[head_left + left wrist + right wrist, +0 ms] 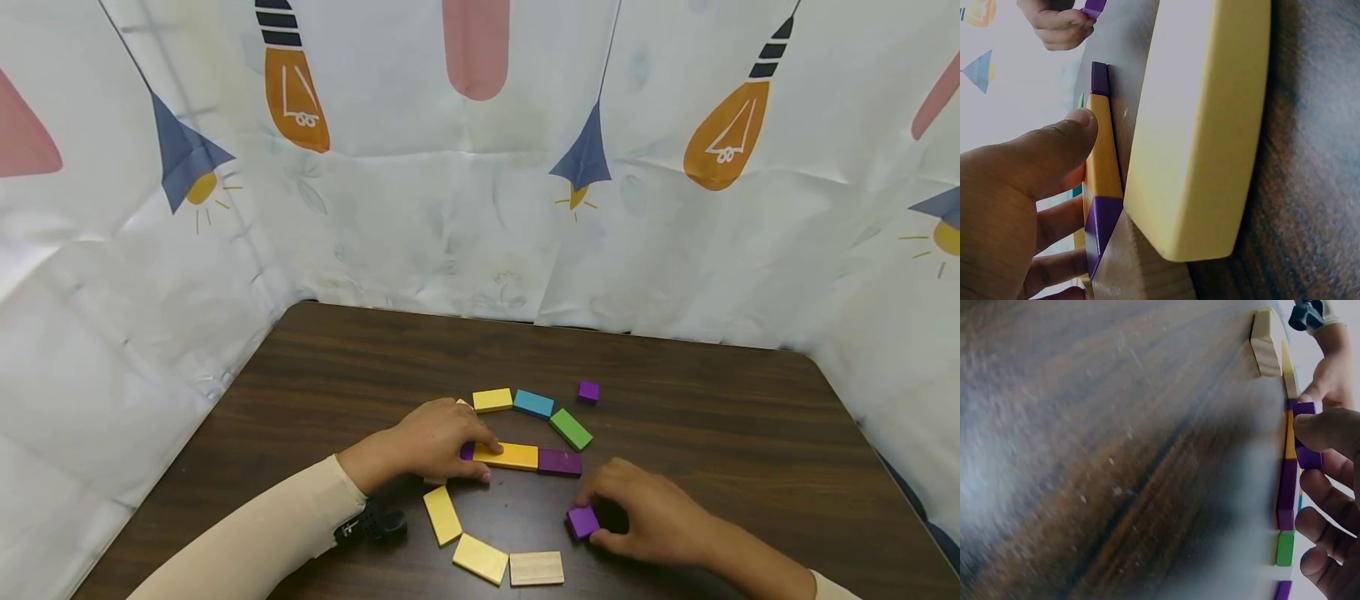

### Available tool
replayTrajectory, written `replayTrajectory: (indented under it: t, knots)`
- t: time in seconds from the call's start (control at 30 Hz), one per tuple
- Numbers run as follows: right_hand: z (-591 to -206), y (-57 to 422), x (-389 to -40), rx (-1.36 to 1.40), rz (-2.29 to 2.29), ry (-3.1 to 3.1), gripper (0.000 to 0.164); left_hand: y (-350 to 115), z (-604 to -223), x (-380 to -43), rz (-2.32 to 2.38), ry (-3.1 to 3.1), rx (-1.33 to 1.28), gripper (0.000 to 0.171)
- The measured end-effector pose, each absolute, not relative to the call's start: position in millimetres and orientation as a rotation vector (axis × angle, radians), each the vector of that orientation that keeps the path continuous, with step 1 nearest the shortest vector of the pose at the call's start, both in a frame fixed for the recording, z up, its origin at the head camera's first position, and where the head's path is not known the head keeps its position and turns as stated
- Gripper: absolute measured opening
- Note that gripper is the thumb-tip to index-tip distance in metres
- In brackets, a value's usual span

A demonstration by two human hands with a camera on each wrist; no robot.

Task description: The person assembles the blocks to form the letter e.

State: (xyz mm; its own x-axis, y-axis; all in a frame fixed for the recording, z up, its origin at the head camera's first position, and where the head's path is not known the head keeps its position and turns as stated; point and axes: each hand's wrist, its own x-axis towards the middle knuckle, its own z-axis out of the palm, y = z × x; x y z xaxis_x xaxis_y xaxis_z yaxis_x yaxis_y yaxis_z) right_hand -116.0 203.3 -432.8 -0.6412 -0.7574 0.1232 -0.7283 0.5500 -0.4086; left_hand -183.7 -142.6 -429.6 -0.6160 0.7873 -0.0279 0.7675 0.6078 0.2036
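Note:
My left hand (435, 437) lies over the left part of a straight row, its thumb and index finger on either side of an orange block (516, 457), gripping it. A dark purple block (559, 462) adjoins the orange one on the right; another purple block (1101, 228) meets its left end, mostly hidden by the hand in the head view. My right hand (652, 512) pinches a small purple block (582, 522) between thumb and index finger, near the table surface. In the right wrist view, that purple block (1307, 457) shows beside the thumb.
An open curve of blocks surrounds the row: yellow (492, 400), blue (533, 404) and green (572, 429) behind, pale yellow (442, 516) and plain wood (536, 568) in front. A loose purple block (588, 392) lies farther back. A printed curtain (420, 233) hangs behind the brown table (712, 400).

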Motion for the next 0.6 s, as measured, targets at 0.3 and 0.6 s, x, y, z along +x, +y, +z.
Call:
replayTrajectory:
  t: [0.3, 0.6]
  knots:
    - [-434.9, 201.5, -110.9, -1.204, -0.645, 2.659, 0.03, -143.0, -431.4, -183.3, 0.261, 2.717, 1.32, 0.036]
    - [-437.8, 200.6, -107.9, -1.209, -0.663, 2.635, 0.029, -142.3, -430.6, -185.3, 0.271, 2.713, 1.318, 0.036]
